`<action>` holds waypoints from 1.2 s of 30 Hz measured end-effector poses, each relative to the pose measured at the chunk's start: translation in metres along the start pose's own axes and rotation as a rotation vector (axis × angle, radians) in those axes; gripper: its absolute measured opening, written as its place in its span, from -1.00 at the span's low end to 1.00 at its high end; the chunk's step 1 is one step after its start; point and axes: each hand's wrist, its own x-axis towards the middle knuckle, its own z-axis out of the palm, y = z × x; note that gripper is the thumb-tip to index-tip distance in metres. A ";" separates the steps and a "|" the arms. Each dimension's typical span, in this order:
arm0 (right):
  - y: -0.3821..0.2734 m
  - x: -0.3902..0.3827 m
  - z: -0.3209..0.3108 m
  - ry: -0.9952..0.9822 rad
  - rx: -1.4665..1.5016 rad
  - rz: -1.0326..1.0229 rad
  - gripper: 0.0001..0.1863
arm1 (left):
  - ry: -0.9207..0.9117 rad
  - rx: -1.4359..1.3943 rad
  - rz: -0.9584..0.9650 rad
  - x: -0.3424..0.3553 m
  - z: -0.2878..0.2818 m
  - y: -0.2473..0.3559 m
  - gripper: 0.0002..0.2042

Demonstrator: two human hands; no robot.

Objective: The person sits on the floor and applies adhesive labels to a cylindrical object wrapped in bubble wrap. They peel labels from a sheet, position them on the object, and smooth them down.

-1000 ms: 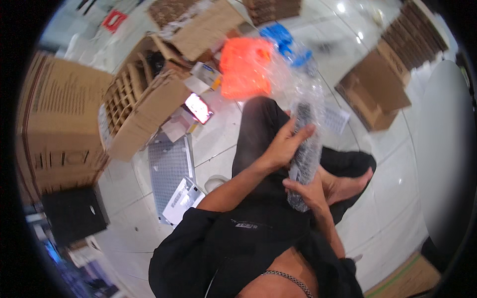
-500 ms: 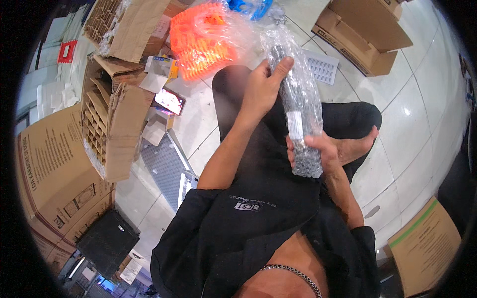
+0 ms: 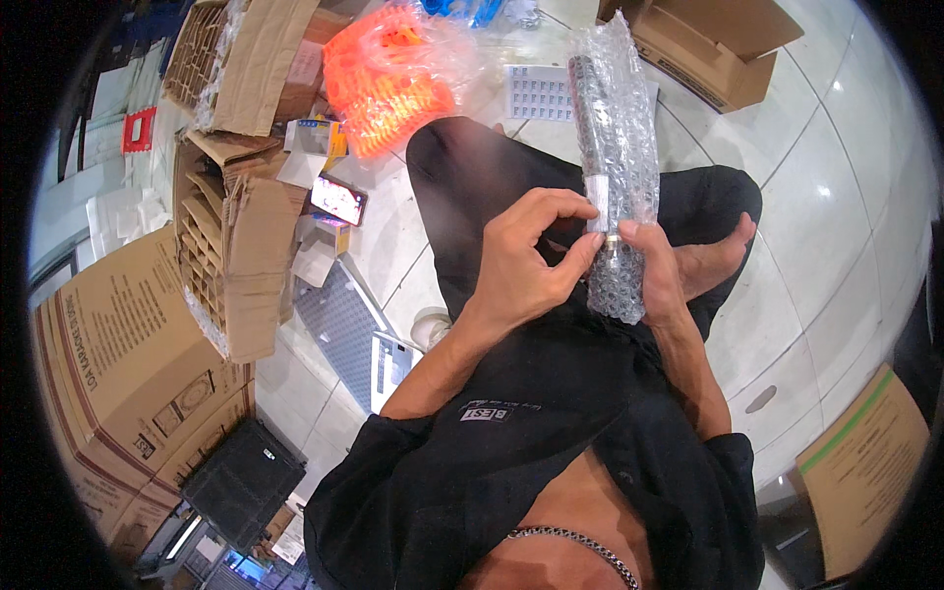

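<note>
Bubble-wrapped bundle [image 3: 634,162] is held over the crossed legs [image 3: 472,162], long axis pointed away from the body, lower end nearest the dark shirt [image 3: 452,472]. Lower part is grasped by the right hand [image 3: 664,270]: thumb laid on the front face, other fingers mostly hidden behind, so how tightly they are curled can't be told. Weight is presumably carried there, so the left side can be reached freely. Left hand [image 3: 526,256] is bent in from the side, thumb and forefinger tips brought up to the lower end of a white label [image 3: 599,195], small gap shown between them; whether anything is actually pinched can't be told. That pose seems suited to fine fingertip work, load being taken by the other hand. Long dark item [image 3: 587,118] is seen through the wrap; upper end is left unsupported, seen over a printed sheet [image 3: 536,88] on the tiled floor [image 3: 816,216]. Phone [image 3: 337,200] is laid screen up near the divider carton [image 3: 261,265], likely so it can be glanced at. Orange bagged pieces [image 3: 383,84] and open box [image 3: 688,74] are set beyond the legs, probably for elbow room.
</note>
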 end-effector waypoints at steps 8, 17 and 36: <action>-0.001 -0.009 0.009 0.065 -0.082 -0.125 -0.53 | -0.050 -0.059 -0.123 -0.007 0.002 0.005 -0.81; -0.004 -0.009 0.015 0.063 -0.179 -0.190 -0.55 | 0.014 -0.041 -0.021 -0.010 0.002 0.003 -0.81; 0.003 -0.011 0.030 0.107 -0.538 -0.405 -0.34 | -0.004 -0.038 -0.235 -0.008 -0.011 0.015 -0.87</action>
